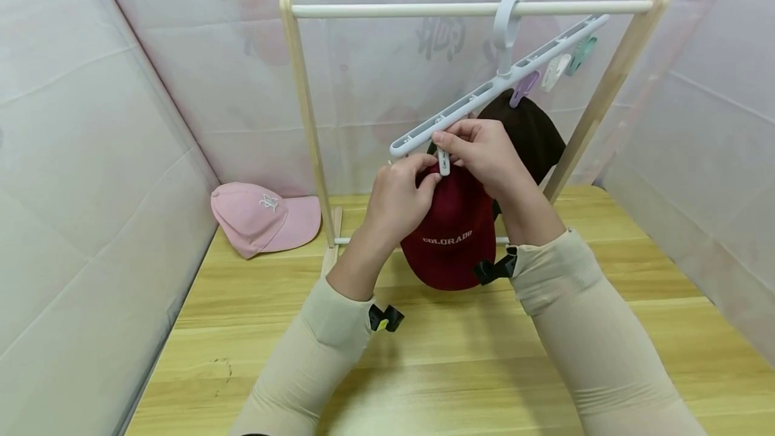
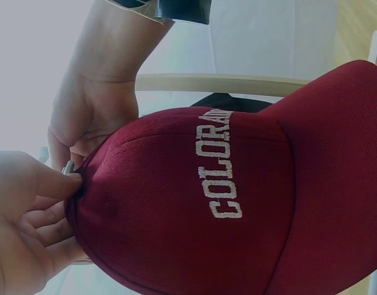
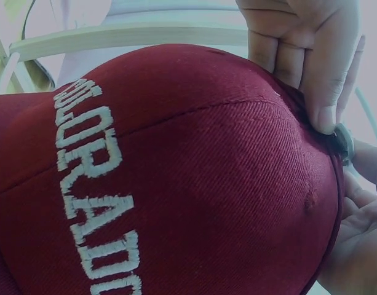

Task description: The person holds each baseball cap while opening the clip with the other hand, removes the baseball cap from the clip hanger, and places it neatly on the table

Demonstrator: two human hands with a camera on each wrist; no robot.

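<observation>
Maroon cap half-clipped to hanger, one dark cap already hung.

Left hand (image 1: 396,200) pinches maroon cap (image 1: 451,234) crown edge; right hand (image 1: 481,150) pinches the white clip (image 1: 444,161) just above it, on the clip hanger (image 1: 484,89). Dark cap (image 1: 527,130) hangs behind the right grip; pink cap (image 1: 257,215) lies on the worktop (image 1: 460,355), well left, not yet hung.

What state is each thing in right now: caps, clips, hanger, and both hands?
Red cap: hanging brim down, top held at a clip.
White clip: pinched by the right hand, at the cap's top.
Left hand: gripping the cap's top edge.
Dark cap: hanging from the purple clip.
Pink cap: lying on the table.
Hanger: hooked on the rail, tilted.
</observation>
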